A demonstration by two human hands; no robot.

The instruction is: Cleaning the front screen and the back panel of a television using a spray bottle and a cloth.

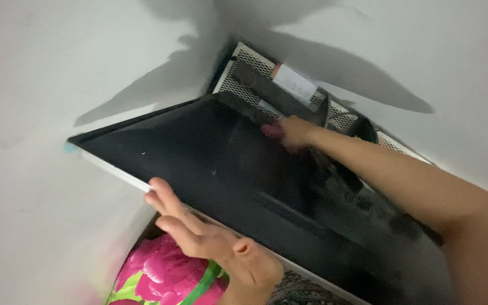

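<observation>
A large black flat panel (199,158) with a pale edge trim leans tilted against a white wall; its dark back faces me. My left hand (210,237) is under its lower edge, fingers spread and flat, touching or almost touching the pale trim. My right hand (295,131) reaches across the back to the upper edge, fingers closed on a small pink-tipped thing that is too blurred to name. Behind the panel a perforated white metal plate (238,85) shows, with a dark bar and a white label on it.
A white wall (57,68) fills the surroundings, with arm shadows on it. Dark cables (362,127) loop near the right wrist. A cloth with big pink flowers and green leaves (159,274) lies below the panel.
</observation>
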